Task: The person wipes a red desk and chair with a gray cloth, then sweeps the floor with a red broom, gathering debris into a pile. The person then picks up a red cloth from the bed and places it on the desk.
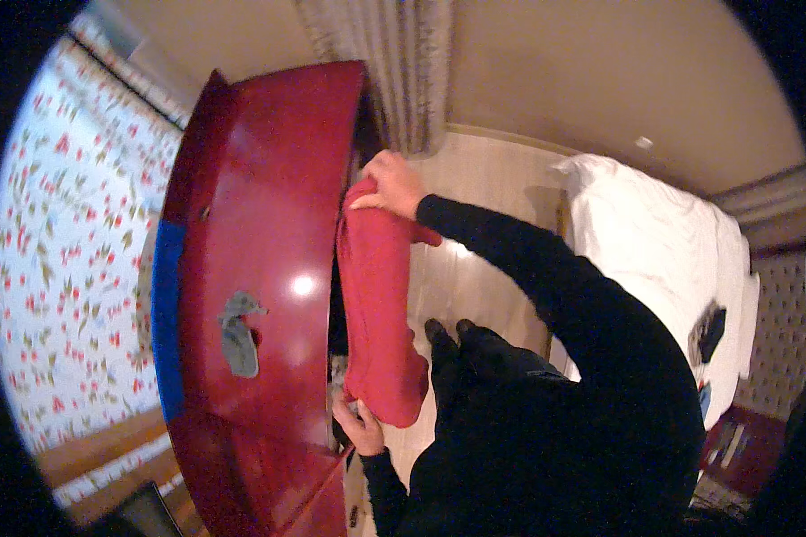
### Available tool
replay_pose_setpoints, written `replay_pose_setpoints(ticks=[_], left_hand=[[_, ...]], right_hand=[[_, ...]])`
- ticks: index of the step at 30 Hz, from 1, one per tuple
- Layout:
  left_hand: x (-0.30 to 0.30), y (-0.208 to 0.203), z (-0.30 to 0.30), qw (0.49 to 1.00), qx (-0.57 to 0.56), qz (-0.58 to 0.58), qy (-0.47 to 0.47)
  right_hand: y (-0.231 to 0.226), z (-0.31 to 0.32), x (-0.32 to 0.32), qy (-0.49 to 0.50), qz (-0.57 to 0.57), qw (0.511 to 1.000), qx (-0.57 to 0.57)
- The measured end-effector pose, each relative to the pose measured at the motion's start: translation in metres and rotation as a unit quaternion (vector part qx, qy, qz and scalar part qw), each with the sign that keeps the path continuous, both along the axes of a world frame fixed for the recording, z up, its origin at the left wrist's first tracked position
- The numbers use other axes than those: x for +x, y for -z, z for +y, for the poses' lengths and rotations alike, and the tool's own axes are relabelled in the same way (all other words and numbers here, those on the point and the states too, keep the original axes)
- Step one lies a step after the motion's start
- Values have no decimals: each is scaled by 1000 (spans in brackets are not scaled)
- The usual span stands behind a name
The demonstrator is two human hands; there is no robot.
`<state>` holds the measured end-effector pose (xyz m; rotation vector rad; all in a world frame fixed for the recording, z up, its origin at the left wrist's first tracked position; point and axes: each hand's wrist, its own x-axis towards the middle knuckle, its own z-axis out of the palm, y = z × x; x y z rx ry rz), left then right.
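A folded red garment (381,304) is stretched lengthwise between my hands, along the front edge of a glossy dark-red dresser (278,206). My right hand (392,185) is closed on its far end, thumb over the cloth. My left hand (360,431) pinches its near corner. A dark gap like an open drawer shows between the dresser top and the cloth, with some greyish fabric near my left hand. What lies under the garment is hidden. On the dresser top rests a small grey cloth piece (239,338), shaped like a sock.
A blue strip (167,313) runs along the dresser's back edge, before a flower-patterned wall covering (72,224). Behind me to the right stands a bed with white bedding (645,224) and a dark item (709,334) on it. Grey curtains (412,72) hang beyond the dresser. My feet are on pale flooring (484,179).
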<state>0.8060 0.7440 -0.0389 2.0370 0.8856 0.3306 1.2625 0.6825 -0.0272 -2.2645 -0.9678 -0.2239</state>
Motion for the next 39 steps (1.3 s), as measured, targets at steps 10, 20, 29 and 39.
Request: replay_pose_setpoints(ticks=[10, 20, 29, 39], left_hand=[[41, -40, -41, 986, 128, 73, 73], [17, -28, -37, 985, 153, 5, 79], [24, -24, -44, 968, 236, -3, 88], [26, -7, -45, 963, 229, 4, 141]], right_hand=[[-1, -4, -9, 33, 60, 997, -41], [6, -70, -52, 128, 70, 989, 20], [8, -92, -127, 213, 26, 964, 159], [227, -249, -404, 199, 265, 940, 77]])
